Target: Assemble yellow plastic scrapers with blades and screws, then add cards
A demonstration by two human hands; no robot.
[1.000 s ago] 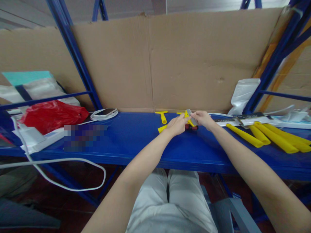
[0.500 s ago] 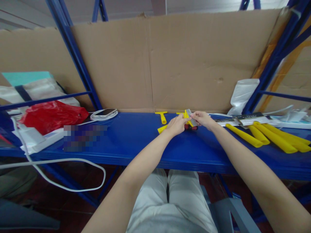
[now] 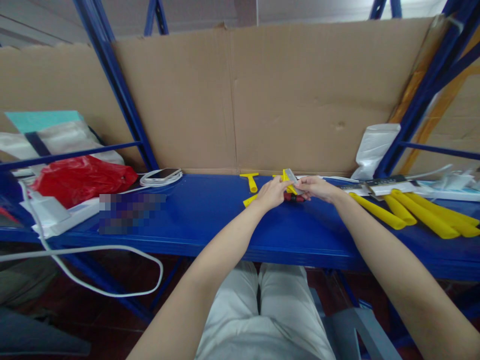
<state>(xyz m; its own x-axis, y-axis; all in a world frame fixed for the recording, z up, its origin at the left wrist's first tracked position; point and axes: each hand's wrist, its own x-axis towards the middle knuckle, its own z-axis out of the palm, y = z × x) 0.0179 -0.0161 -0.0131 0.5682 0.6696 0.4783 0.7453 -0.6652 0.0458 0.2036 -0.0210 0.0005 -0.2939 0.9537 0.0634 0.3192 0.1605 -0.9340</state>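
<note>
My left hand (image 3: 273, 193) is closed on a yellow T-shaped scraper handle (image 3: 285, 177), which it holds just above the blue shelf. A flat grey metal blade (image 3: 291, 177) lies along the head of that handle, and my right hand (image 3: 315, 187) pinches its near end. Fingers hide most of the handle's grip. Under the hands lies a red and black tool (image 3: 294, 198), mostly covered. Another yellow T-shaped handle (image 3: 252, 182) lies to the left, and a yellow piece (image 3: 249, 201) pokes out beside my left wrist.
Several long yellow tubular pieces (image 3: 427, 215) lie at the right, by black and white packets (image 3: 386, 185). A white pouch (image 3: 377, 150) leans at the back. On the left are a phone (image 3: 163, 174), a red bag (image 3: 86, 177) and a white cable (image 3: 157, 272). Cardboard (image 3: 285, 100) stands behind.
My right hand has shifted slightly right and down along the blade, and its fingers have changed position. The blade and handle have turned a little; my left hand has barely moved.
</note>
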